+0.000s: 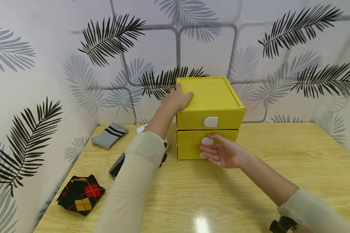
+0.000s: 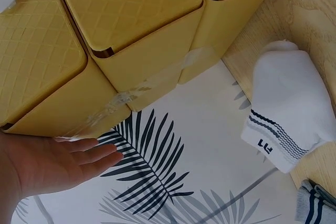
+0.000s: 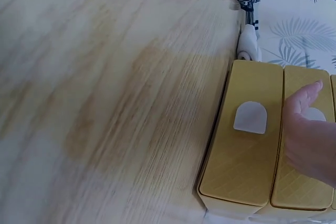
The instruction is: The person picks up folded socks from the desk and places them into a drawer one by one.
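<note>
A yellow three-drawer box point(image 1: 207, 92) stands near the back of the wooden table, each drawer front carrying a white rounded handle point(image 1: 211, 121). My left hand point(image 1: 176, 98) rests at the box's upper left edge, thumb over the top. The left wrist view shows that hand's fingers straight along the box's side. In front of the middle drawer point(image 1: 189, 137) is my right hand point(image 1: 223, 152), fingers extended, thumb by that drawer's handle. Whether the thumb touches the handle cannot be told. All drawers look closed. My right hand partly hides the bottom drawer's handle.
Left of the box lie a grey sock point(image 1: 109, 136) with black stripes, a folded argyle sock point(image 1: 82, 194) and a dark patterned sock point(image 1: 116, 166) partly behind my left sleeve. A white sock point(image 2: 289, 98) lies beside the box. Leaf-patterned wall covering point(image 1: 151, 48) stands behind.
</note>
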Motion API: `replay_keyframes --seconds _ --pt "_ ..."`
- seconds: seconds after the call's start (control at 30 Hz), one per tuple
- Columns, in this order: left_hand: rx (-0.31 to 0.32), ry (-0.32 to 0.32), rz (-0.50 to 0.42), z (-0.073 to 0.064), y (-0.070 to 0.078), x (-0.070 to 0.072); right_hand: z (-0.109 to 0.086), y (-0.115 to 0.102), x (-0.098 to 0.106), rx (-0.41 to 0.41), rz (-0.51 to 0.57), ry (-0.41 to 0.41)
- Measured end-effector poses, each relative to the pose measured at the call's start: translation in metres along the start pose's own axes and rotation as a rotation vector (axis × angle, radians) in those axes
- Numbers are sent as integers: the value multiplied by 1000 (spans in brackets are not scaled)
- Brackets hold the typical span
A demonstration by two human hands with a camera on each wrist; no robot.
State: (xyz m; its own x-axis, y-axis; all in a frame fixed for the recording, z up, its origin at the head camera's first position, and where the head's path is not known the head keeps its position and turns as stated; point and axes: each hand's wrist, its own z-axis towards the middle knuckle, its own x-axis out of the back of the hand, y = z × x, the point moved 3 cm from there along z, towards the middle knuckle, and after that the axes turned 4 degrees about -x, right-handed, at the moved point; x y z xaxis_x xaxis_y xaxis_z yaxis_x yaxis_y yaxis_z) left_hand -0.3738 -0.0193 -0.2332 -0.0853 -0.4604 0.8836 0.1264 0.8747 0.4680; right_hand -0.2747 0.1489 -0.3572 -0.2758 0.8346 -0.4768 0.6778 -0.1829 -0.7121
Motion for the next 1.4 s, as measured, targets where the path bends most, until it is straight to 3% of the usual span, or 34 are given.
replay_keyframes --seconds 0.73,1.4 --pt "9 -15 -3 -1 2 2 -35 34 -8 -24 -131 -115" --pt "8 -25 -10 -1 2 1 -65 61 -15 -67 -141 -218"
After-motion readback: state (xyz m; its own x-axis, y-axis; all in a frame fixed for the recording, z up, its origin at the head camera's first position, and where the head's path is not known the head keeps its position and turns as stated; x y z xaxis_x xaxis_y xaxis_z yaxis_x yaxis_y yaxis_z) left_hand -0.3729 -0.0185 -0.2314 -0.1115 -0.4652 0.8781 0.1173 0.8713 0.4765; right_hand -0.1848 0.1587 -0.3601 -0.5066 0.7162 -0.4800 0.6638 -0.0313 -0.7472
